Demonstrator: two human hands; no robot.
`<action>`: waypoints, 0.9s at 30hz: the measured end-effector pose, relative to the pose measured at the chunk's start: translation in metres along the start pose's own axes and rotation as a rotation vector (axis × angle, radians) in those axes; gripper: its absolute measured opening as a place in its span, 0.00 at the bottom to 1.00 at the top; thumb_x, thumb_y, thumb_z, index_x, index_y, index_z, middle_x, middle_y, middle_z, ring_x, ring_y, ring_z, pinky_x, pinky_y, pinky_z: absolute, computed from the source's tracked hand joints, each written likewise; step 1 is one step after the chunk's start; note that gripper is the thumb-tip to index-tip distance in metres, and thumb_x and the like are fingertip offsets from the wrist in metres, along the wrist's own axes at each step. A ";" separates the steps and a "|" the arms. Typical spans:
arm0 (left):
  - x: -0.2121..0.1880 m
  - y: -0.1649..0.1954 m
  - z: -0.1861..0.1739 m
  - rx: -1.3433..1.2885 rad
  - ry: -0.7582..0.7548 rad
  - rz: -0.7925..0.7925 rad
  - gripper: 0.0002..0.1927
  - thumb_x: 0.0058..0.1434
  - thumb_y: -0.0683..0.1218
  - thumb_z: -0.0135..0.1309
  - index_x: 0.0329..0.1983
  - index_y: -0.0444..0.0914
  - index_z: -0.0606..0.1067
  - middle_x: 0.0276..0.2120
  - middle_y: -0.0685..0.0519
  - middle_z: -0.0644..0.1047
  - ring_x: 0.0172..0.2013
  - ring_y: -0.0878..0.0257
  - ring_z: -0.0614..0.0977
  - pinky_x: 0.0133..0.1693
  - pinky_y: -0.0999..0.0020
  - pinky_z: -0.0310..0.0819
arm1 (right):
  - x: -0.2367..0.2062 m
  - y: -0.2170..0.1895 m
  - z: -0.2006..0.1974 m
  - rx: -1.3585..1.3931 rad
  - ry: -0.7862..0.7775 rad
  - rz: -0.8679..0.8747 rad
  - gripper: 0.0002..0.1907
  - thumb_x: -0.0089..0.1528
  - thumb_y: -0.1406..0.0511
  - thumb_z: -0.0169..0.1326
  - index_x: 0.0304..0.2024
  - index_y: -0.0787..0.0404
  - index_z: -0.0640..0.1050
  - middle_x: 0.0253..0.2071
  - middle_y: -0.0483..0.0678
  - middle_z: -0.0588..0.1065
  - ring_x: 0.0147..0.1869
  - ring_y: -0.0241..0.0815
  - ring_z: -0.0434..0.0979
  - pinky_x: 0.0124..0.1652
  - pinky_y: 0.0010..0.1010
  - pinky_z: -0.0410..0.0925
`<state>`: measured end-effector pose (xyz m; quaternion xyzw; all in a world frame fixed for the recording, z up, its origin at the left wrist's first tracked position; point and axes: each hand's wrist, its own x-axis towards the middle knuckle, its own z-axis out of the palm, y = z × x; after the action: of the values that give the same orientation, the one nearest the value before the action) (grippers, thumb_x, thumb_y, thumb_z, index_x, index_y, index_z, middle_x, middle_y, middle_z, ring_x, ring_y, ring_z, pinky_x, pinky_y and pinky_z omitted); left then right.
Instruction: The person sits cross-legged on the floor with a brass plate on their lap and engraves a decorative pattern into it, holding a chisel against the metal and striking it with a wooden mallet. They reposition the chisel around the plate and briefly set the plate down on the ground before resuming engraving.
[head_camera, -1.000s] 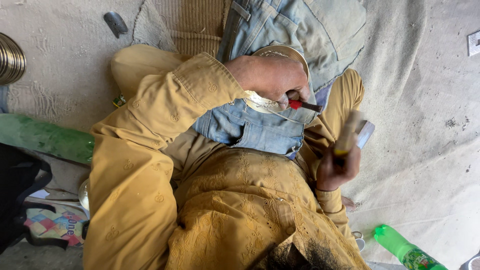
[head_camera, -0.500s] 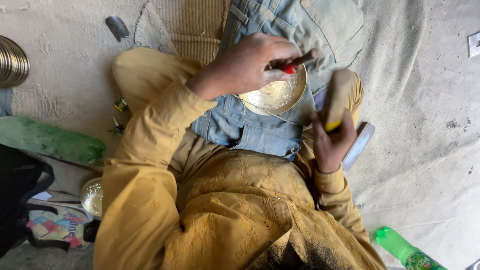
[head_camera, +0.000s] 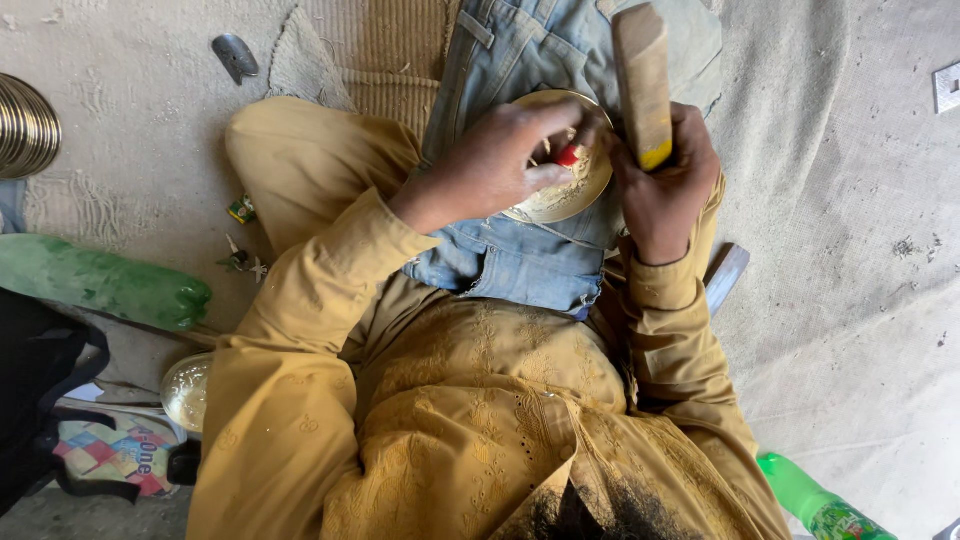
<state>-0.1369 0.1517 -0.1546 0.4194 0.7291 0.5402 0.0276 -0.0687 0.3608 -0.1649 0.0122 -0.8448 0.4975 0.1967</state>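
Observation:
I sit cross-legged in mustard-yellow clothes with a blue denim cloth (head_camera: 505, 262) over my lap. A round brass plate (head_camera: 556, 203) lies on the cloth. My left hand (head_camera: 495, 160) rests on the plate, fingers closed around a small red-handled tool (head_camera: 568, 156) whose tip is hidden against the plate. My right hand (head_camera: 662, 195) grips a wooden mallet (head_camera: 640, 75) that stands upright just right of the plate, its yellow-marked end in my fist.
A green plastic bottle (head_camera: 100, 285) lies at the left and another green bottle (head_camera: 815, 505) at the bottom right. Stacked metal discs (head_camera: 25, 125) sit at the left edge, a small shiny bowl (head_camera: 188, 392) beside my left side, a flat metal bar (head_camera: 725, 278) under my right forearm.
My left hand has come down from the plate's upper edge onto its face with the red tool. My right hand has moved up beside the plate, the mallet now upright.

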 end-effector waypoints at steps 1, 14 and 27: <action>0.003 -0.001 0.004 0.024 -0.013 0.010 0.16 0.61 0.38 0.64 0.47 0.36 0.70 0.38 0.47 0.78 0.38 0.56 0.83 0.39 0.61 0.77 | -0.002 0.001 -0.005 -0.011 -0.005 -0.025 0.16 0.65 0.76 0.70 0.49 0.67 0.75 0.43 0.46 0.76 0.46 0.33 0.74 0.49 0.27 0.70; 0.021 -0.020 0.025 0.108 -0.165 0.062 0.17 0.59 0.39 0.64 0.50 0.36 0.74 0.32 0.47 0.79 0.36 0.50 0.83 0.38 0.52 0.73 | -0.067 -0.008 -0.072 -0.052 0.041 0.101 0.34 0.65 0.84 0.60 0.72 0.67 0.69 0.54 0.53 0.78 0.53 0.36 0.78 0.51 0.26 0.73; 0.025 -0.019 0.024 0.019 -0.243 0.049 0.16 0.55 0.40 0.67 0.45 0.35 0.75 0.31 0.46 0.80 0.35 0.50 0.84 0.38 0.53 0.73 | -0.084 0.024 -0.089 -0.396 0.120 0.033 0.32 0.60 0.85 0.58 0.68 0.67 0.78 0.45 0.55 0.79 0.42 0.40 0.77 0.43 0.32 0.72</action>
<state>-0.1521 0.1844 -0.1692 0.4996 0.7151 0.4789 0.0986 0.0323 0.4332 -0.1762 -0.0701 -0.9130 0.3245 0.2372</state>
